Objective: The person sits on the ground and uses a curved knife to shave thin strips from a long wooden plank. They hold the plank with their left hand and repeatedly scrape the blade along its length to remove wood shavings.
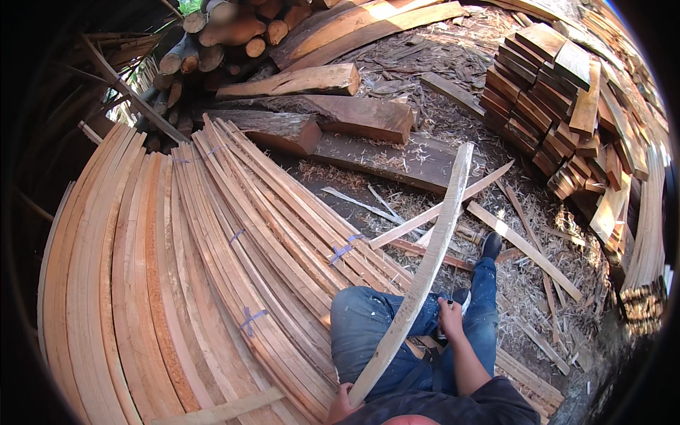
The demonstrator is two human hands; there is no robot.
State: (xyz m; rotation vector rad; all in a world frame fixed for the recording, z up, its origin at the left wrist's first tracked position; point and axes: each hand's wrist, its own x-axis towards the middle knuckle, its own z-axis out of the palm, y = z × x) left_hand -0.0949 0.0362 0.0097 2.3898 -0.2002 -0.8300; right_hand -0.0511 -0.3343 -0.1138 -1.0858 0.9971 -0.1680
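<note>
A long, pale wooden board (pixel 418 283) slants up across my lap, its narrow far end raised over the shavings. My left hand (pixel 341 405) is closed around the board's near end, low in the view. To the right of the board, above my thigh, my right hand (pixel 450 319) is closed on a small dark handle (pixel 450 302). What the handle belongs to is mostly hidden, so its kind does not show. My jeans-clad legs (pixel 368 326) are beneath the board.
Bundles of long strips (pixel 234 283), tied with purple bands (pixel 253 321), spread at the left. Thick beams (pixel 361 117) and round logs (pixel 212 35) lie farther back. Stacked planks (pixel 545 92) rise at the right. Loose slats (pixel 524 248) cross the shaving-strewn ground.
</note>
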